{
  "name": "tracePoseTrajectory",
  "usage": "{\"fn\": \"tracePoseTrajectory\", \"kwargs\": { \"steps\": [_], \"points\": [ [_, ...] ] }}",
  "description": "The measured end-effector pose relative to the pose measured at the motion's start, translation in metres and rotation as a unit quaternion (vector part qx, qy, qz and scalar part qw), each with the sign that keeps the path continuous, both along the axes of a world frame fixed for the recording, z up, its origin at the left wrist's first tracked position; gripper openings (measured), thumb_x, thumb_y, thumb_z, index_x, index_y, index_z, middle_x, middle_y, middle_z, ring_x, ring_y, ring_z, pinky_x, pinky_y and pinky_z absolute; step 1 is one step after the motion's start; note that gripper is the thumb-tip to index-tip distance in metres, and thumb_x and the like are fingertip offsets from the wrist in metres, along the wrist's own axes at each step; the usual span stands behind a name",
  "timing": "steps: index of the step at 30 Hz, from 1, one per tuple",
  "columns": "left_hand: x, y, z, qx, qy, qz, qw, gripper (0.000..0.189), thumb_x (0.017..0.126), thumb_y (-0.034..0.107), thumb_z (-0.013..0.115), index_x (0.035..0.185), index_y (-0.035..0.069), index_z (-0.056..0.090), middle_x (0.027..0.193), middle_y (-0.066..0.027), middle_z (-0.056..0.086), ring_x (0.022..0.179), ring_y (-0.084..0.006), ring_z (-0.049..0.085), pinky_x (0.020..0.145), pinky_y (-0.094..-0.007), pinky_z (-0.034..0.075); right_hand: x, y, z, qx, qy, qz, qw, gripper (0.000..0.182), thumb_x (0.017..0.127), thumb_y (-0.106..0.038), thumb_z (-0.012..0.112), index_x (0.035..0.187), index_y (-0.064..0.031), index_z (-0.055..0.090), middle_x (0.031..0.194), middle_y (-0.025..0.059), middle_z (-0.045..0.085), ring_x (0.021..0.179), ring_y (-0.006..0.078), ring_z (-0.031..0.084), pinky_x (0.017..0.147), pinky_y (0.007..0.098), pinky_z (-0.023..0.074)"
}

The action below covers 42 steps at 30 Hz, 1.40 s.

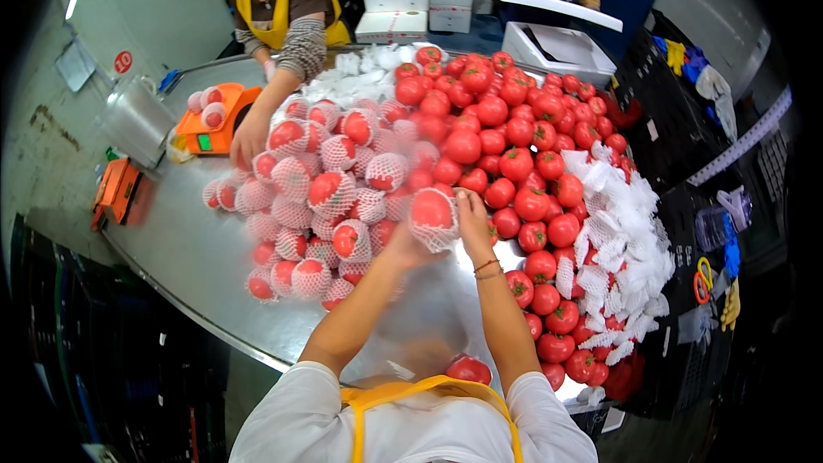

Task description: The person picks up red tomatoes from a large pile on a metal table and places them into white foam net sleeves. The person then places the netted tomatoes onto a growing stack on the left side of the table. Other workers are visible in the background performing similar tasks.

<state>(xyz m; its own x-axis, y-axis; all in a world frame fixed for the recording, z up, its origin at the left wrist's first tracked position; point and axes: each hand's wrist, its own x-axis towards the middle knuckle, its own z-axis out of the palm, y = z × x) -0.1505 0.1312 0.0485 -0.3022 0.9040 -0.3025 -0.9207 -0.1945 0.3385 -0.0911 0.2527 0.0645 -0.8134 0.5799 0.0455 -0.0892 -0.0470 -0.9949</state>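
Note:
Between my two hands is a tomato in a white foam net sleeve [433, 217]. My left hand [411, 245] cups it from below on the left, partly hidden behind it. The fingers of my right hand [473, 215] touch the net's upper right edge. To the left lies a heap of netted tomatoes [331, 193]; bare red tomatoes [516, 164] are piled to the right. Loose foam net sleeves [627, 238] cover the pile's right side. One tomato [469, 370] lies close to my yellow apron.
A co-worker's hand [253, 138] reaches to the netted heap beside an orange scale [215, 122] on the metal table [193, 231]. Another person holds a white lid [558, 8] over a foam box [558, 51]. Black crates [681, 135] with scissors [702, 281] stand at right.

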Motion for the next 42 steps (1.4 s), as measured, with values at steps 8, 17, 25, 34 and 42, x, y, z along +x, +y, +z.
{"fn": "tracePoseTrajectory", "kwargs": {
  "steps": [8,17,25,34,42],
  "points": [
    [0.005,-0.029,0.035,0.019,-0.012,-0.019,1.0,0.037,0.086,0.042,0.041,0.113,0.018,0.048,0.109,-0.0026,0.054,0.097,-0.0183,0.053,0.081,-0.0387,0.045,0.001,-0.016,0.003,-0.052,0.026,0.192,0.98,0.05,0.094,-0.037,0.024,0.11,0.0028,0.05,0.109,0.0112,0.054,0.104,0.0192,0.049,0.091,0.0286,0.0366],
    [-0.09,-0.065,0.102,-0.142,0.22,0.187,0.947,0.048,0.082,0.033,0.054,0.12,0.005,0.041,0.112,-0.0125,0.052,0.104,-0.0254,0.049,0.087,-0.0417,0.041,0.006,0.004,0.0,-0.095,0.029,0.164,0.981,0.049,0.092,-0.04,0.031,0.118,-0.0015,0.044,0.108,0.0104,0.056,0.098,0.0178,0.054,0.081,0.0299,0.0425],
    [-0.233,-0.064,0.099,-0.538,0.828,0.114,0.111,0.048,0.068,0.026,0.067,0.11,0.01,0.048,0.105,-0.0181,0.047,0.095,-0.0374,0.048,0.079,-0.043,0.042,0.035,0.038,-0.047,-0.089,0.002,0.076,0.993,0.025,0.088,-0.019,0.046,0.107,-0.0032,0.05,0.093,0.0063,0.06,0.081,0.0138,0.058,0.066,0.0267,0.0473],
    [-0.329,-0.057,0.076,-0.488,0.823,-0.013,0.292,0.058,0.064,0.033,0.066,0.113,0.006,0.049,0.103,-0.0208,0.054,0.092,-0.0336,0.055,0.079,-0.0374,0.044,0.109,0.171,-0.01,0.378,-0.122,-0.323,0.859,0.025,0.076,-0.017,0.055,0.096,-0.0023,0.056,0.087,0.0167,0.057,0.075,0.0309,0.057,0.068,0.0378,0.0458],
    [-0.321,-0.045,0.087,-0.465,0.806,0.04,0.365,0.06,0.07,0.044,0.062,0.105,-0.004,0.053,0.098,-0.0232,0.058,0.093,-0.0312,0.056,0.079,-0.0355,0.043,0.083,0.239,0.012,0.471,-0.387,-0.338,0.718,0.044,0.075,-0.032,0.054,0.11,-0.0066,0.049,0.084,0.0171,0.058,0.077,0.0345,0.058,0.067,0.0435,0.0462]
  ]
}}
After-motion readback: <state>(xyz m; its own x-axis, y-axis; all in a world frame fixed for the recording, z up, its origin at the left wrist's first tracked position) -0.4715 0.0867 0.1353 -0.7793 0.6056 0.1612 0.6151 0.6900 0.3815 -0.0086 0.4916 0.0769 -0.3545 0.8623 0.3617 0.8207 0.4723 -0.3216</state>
